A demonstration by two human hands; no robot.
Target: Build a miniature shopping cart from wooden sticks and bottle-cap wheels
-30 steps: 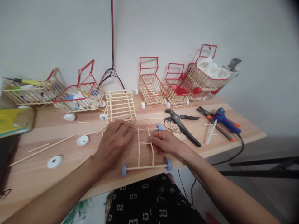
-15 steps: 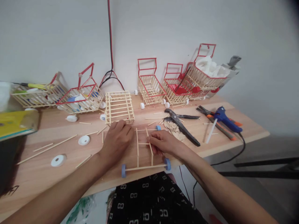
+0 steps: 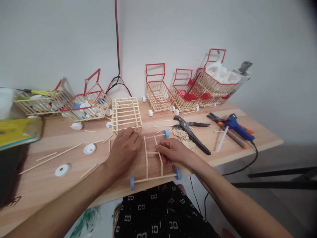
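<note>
A flat stick frame [image 3: 148, 158] with blue wheels [image 3: 177, 173] lies near the front edge of the wooden table [image 3: 49, 178]. My left hand [image 3: 123, 152] rests knuckles up on the frame's left side, fingers curled down and covering its far left corner. Pinched on the right rail of the frame are the fingers of my right hand [image 3: 173, 151]. Just behind the frame stands an unpainted stick basket [image 3: 126, 114].
Several stick carts with red trim [image 3: 158, 89] line the wall. Black cutters [image 3: 190, 130], pliers and a blue glue gun [image 3: 236, 125] lie to the right. White wheels [image 3: 61, 170] and loose sticks are scattered on the left. A yellow box [image 3: 17, 132] sits far left.
Both hands stay on the frame. The frame's far end has shifted slightly, and the far blue wheel now sits a little higher and further left.
</note>
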